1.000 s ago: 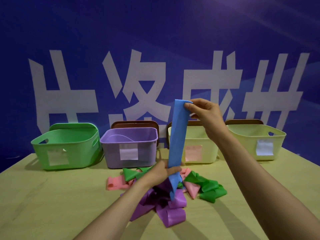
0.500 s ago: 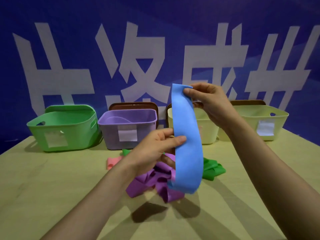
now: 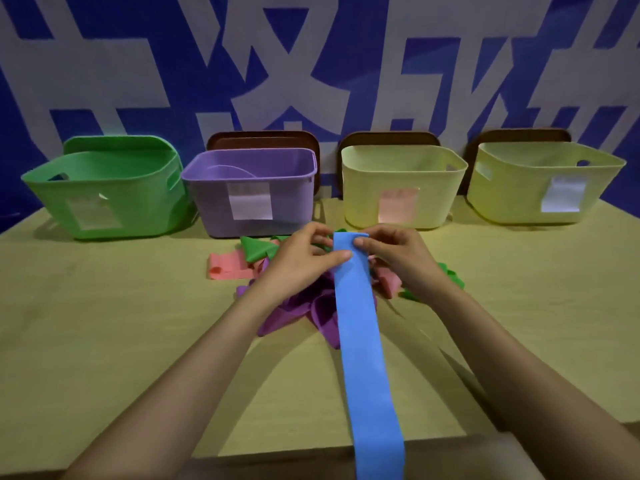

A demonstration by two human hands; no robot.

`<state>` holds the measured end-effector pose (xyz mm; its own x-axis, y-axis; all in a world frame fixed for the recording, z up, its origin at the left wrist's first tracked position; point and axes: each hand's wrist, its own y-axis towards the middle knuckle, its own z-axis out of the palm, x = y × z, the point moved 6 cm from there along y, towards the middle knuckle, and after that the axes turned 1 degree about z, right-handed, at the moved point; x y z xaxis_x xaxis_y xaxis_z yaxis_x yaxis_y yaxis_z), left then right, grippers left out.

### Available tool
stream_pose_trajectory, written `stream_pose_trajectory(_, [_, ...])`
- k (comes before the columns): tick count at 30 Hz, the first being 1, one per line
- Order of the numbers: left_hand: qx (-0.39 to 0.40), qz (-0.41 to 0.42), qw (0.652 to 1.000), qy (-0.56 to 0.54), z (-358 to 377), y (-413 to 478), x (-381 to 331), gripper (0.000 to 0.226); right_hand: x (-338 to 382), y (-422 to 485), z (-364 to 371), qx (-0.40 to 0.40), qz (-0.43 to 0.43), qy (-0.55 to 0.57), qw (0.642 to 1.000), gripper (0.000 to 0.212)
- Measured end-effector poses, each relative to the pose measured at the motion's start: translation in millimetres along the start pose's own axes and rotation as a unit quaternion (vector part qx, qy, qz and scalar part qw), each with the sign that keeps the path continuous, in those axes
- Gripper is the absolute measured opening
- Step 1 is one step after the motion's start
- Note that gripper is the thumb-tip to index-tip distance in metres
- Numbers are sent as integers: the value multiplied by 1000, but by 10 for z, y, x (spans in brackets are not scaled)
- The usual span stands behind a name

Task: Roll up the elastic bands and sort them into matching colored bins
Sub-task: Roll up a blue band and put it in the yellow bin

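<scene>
Blue, flat and smooth, the elastic band (image 3: 360, 341) has its far end pinched by left hand (image 3: 298, 261) and right hand (image 3: 398, 258).

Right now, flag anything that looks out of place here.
The blue band trails past the near edge of the table, and no blue bin shows: only a green bin, a purple bin and two yellow bins.

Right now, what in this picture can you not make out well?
Head view only:
- Lower end of the blue band: cut off by the bottom edge.
- Middle of the band pile: hidden under the left hand, the right hand and the blue band, so no count.
- Paper labels, as on the purple bin: too blurred to read.
- Floor of the right yellow bin: hidden by its front wall.
</scene>
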<state>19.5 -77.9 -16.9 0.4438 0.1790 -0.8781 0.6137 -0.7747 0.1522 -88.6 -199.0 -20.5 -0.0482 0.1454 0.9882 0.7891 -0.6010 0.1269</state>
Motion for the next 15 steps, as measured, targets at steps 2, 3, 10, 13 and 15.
stream_pose_trajectory(2, [12,0,1000,0,92,86,26,37,23,29,12,2,-9,9,1000,4])
stream_pose_trajectory(3, [9,5,1000,-9,113,109,40,33,16,32,8,-3,-11,12,1000,4])
stream_pose_trajectory(10, [-63,25,991,-118,157,59,76,10,-69,3,-30,-20,-43,-18,999,11])
stream_pose_trajectory(13, [-68,20,980,-185,157,-13,39,10,30,-50,-24,-4,-89,6,996,19])
stream_pose_trajectory(15, [-53,0,967,-248,167,-70,15,14,94,-109,-24,0,-122,8,993,21])
